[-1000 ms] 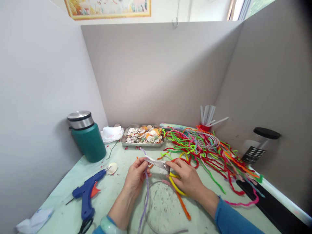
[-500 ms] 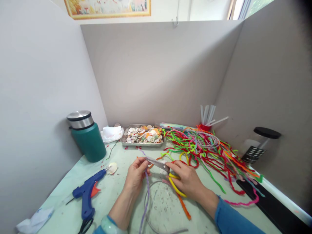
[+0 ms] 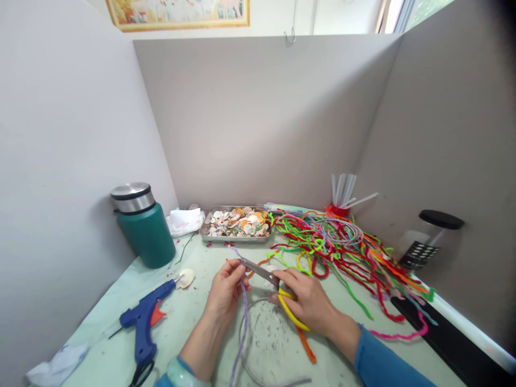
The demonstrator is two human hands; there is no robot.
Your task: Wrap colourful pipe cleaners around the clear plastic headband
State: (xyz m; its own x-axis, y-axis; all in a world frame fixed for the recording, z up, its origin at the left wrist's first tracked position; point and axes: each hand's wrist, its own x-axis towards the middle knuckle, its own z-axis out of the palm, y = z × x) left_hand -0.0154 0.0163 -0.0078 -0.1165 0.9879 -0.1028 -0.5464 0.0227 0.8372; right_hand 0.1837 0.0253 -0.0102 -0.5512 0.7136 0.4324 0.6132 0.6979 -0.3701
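Observation:
My left hand point(image 3: 226, 287) pinches a purple pipe cleaner point(image 3: 244, 322), whose short end sticks up past the fingers and whose long end hangs down toward me. In my right hand point(image 3: 308, 301) is a pair of scissors point(image 3: 260, 270) with yellow handles. The blades point left and their tips meet the pipe cleaner just above my left fingertips. Whether the blades are fully closed I cannot tell. Under my hands a grey wire-like strand point(image 3: 252, 360) curves on the table, and an orange pipe cleaner point(image 3: 306, 345) lies below the scissors.
A blue glue gun point(image 3: 145, 317) lies at left, its nozzle near a white shell point(image 3: 186, 278). Behind it stands a green bottle point(image 3: 147, 234). A metal tray point(image 3: 236, 239) of shells sits at the back, beside heaped coloured pipe cleaners point(image 3: 342, 252). A black-lidded jar point(image 3: 429, 242) stands right.
Hands and scissors stay almost in the same place. The scissors' handles and my right fingers have shifted very slightly, and the hanging purple end has swung a little to the right.

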